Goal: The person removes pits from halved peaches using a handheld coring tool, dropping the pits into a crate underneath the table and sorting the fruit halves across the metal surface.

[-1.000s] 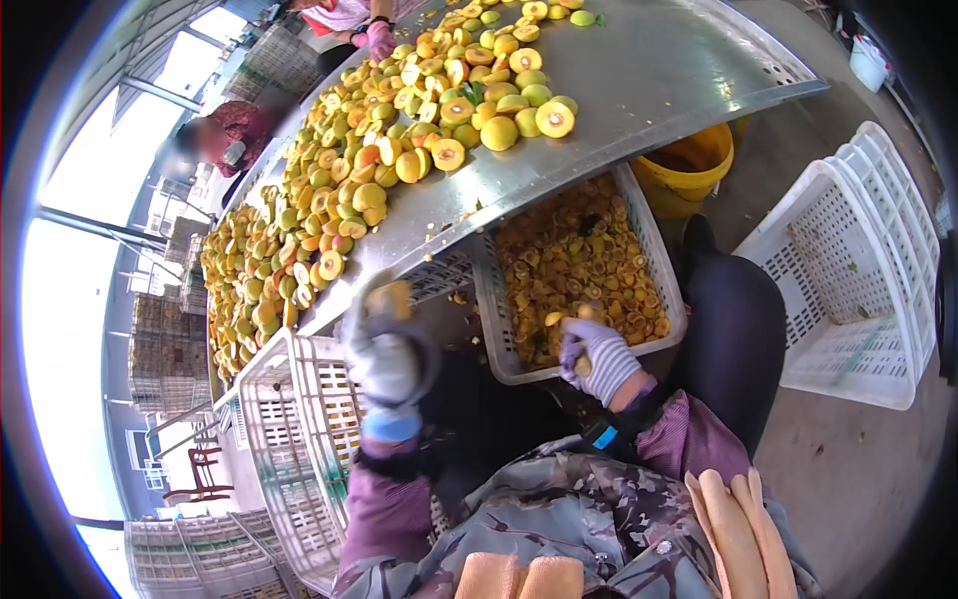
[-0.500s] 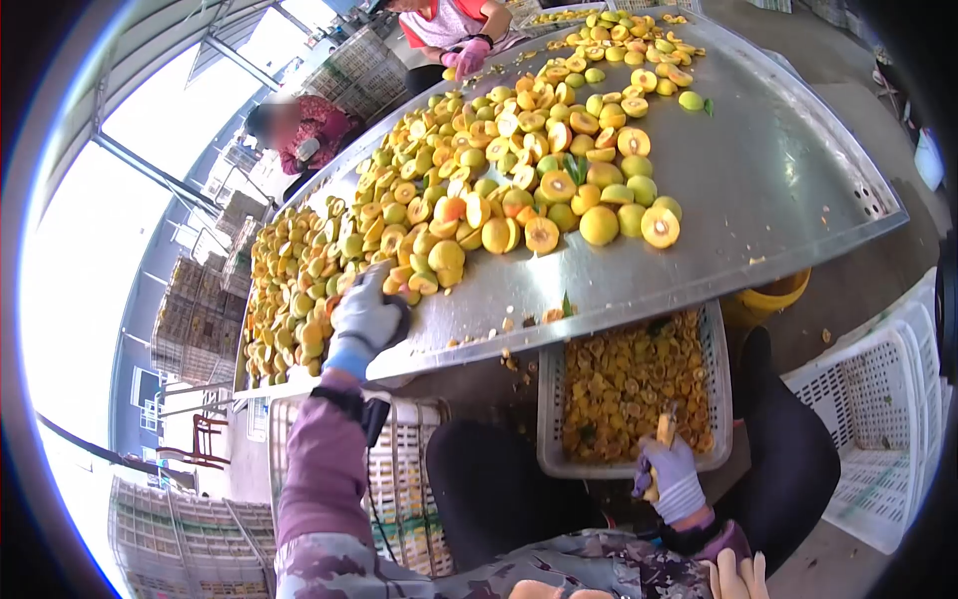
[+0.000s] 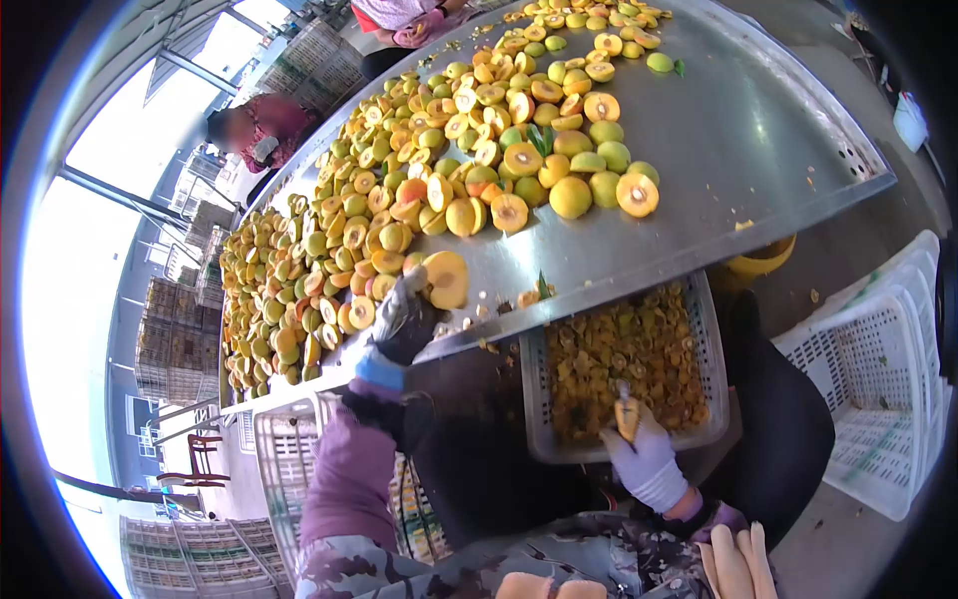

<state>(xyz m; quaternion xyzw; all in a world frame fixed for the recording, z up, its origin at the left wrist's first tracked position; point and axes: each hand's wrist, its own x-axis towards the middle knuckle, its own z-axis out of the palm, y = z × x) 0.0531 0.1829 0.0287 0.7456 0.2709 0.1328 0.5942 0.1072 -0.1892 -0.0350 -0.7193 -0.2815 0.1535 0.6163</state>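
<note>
My left hand [image 3: 401, 317], in a grey-white glove, is closed on a large yellow fruit half [image 3: 446, 280], its cut face showing, above the near edge of the metal table [image 3: 699, 200]. Beside it spreads a heap of halved yellow-green stone fruit [image 3: 349, 235], some with pits showing. My right hand [image 3: 644, 461], in a pale glove, grips a short pitting tool [image 3: 627, 414] with a yellow handle and a metal tip. That hand is over the near side of a white plastic crate [image 3: 539, 399] filled with small yellow-brown pits and scraps [image 3: 609, 359].
White perforated crates [image 3: 868, 369] stand at the right, with a yellow bucket [image 3: 763, 262] under the table edge. Another slatted crate [image 3: 289, 449] is by my left arm. Two people [image 3: 264, 130] [image 3: 409, 20] sit across the table. Stacked crates [image 3: 180, 334] stand behind.
My left hand has come away from the heap toward the table edge, now holding a fruit half. My right hand has shifted slightly left and turned the tool more upright. The view has shifted.
</note>
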